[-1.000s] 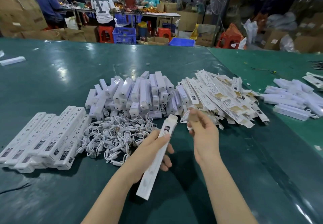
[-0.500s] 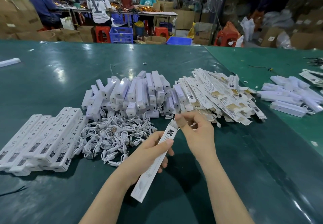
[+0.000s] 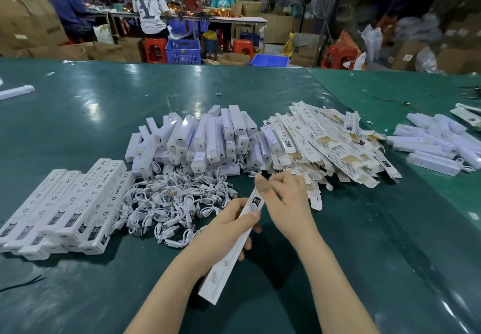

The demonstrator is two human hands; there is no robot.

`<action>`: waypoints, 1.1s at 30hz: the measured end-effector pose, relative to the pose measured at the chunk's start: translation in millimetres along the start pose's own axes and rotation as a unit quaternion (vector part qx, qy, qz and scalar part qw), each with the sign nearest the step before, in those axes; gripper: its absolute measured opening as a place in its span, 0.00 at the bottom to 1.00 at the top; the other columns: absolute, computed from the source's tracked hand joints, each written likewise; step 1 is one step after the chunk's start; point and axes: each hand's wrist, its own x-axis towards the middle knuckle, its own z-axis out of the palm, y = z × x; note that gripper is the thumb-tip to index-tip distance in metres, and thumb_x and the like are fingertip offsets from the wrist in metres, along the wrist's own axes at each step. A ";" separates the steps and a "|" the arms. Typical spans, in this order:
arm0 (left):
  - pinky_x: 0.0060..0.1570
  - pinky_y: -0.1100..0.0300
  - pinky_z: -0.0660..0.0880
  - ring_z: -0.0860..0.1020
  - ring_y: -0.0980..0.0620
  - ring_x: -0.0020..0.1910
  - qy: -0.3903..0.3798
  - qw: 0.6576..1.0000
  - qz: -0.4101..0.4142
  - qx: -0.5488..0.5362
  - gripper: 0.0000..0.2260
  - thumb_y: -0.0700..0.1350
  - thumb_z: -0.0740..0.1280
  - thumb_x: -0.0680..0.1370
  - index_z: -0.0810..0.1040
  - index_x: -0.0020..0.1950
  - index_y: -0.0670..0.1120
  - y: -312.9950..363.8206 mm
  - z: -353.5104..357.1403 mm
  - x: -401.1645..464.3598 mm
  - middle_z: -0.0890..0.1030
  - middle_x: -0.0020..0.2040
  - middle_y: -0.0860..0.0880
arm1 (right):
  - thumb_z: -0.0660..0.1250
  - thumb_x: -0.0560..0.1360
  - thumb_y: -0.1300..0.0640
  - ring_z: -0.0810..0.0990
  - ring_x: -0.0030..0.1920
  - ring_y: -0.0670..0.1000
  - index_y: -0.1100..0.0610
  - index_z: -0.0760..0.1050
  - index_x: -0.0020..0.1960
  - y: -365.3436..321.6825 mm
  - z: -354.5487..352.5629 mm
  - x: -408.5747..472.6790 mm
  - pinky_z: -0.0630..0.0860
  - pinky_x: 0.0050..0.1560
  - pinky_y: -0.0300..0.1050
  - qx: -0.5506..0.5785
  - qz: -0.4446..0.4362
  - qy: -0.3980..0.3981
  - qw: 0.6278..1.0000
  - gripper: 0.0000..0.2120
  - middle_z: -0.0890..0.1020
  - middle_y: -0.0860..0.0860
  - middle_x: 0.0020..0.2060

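Held box (image 3: 223, 268) was white, with a small black label patch near its top end and faint grey print lower down. Table (image 3: 78, 114) was dark teal-green and glossy; right-hand section (image 3: 390, 91) was a brighter green. Cable pile (image 3: 171, 203) was all white. Lamp bars (image 3: 203, 138) were white, with a small dark slot in each end. Flat cartons (image 3: 325, 146) were white with black text and kraft-brown patches. Packed boxes (image 3: 65, 203) were white with black and grey marks. Behind: blue crate (image 3: 183, 51), red stools (image 3: 155, 49), brown cardboard boxes (image 3: 33, 28)
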 end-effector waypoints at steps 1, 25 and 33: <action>0.31 0.60 0.73 0.75 0.54 0.32 0.007 1.000 0.003 -0.003 0.10 0.49 0.63 0.82 0.71 0.63 0.56 -0.5 0.4 0.9 0.80 0.42 0.51 | 0.54 0.73 0.33 0.64 0.55 0.42 0.57 0.78 0.34 -0.1 0.6 0.3 0.64 0.59 0.39 0.021 0.015 -0.013 1.000 0.30 0.73 0.43 0.43; 0.29 0.59 0.74 0.74 0.52 0.29 0.083 0.993 0.046 -0.063 0.26 0.39 0.64 0.79 0.61 0.61 0.70 -7.2 2.3 8.8 0.76 0.29 0.52 | 0.66 0.78 0.54 0.76 0.34 0.39 0.48 0.78 0.45 -14.8 24.8 -9.9 0.72 0.36 0.32 0.254 0.108 -0.080 0.958 0.04 0.80 0.44 0.41; 0.27 0.59 0.71 0.73 0.51 0.29 0.043 0.990 0.028 -0.134 0.29 0.41 0.67 0.80 0.60 0.63 0.73 -6.6 5.2 7.2 0.76 0.33 0.49 | 0.68 0.77 0.53 0.78 0.33 0.46 0.44 0.77 0.42 -18.5 19.5 -9.9 0.73 0.29 0.38 0.319 0.089 0.008 0.944 0.06 0.83 0.49 0.38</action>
